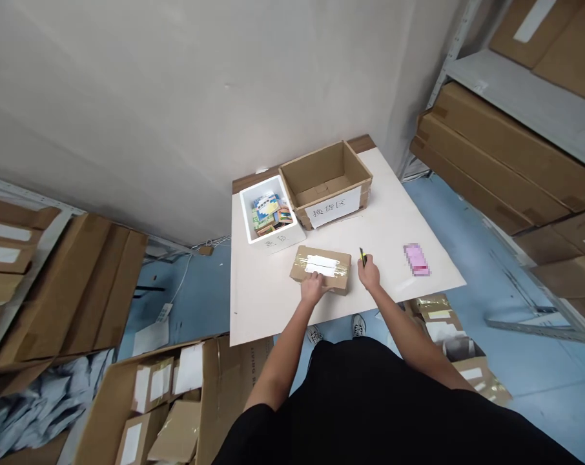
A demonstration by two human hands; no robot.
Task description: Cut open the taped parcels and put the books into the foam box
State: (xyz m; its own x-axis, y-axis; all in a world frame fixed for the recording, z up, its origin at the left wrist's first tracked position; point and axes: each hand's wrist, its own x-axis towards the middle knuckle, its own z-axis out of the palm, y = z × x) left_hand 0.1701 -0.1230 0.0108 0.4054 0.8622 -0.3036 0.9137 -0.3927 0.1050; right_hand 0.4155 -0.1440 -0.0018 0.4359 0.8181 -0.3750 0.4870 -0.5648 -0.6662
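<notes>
A taped cardboard box (299, 266) with a white label on top lies on the white table (268, 303). My left hand (314, 289) grips it at the near edge, fingers on the top by the label and thumb along the front side. Just to the right of the box, my right hand (369, 274) is closed around a utility knife (363, 258) in black and yellow, its tip pointing away from me. The knife is apart from the box, and most of its handle is hidden in my fingers.
Behind the box stand a white foam bin (277, 243) of colourful small packages and an open cardboard carton (321, 158). A pink pixelated item (417, 259) lies at the table's right. Boxes crowd the shelves (539, 97) and a large carton (106, 400) on the floor.
</notes>
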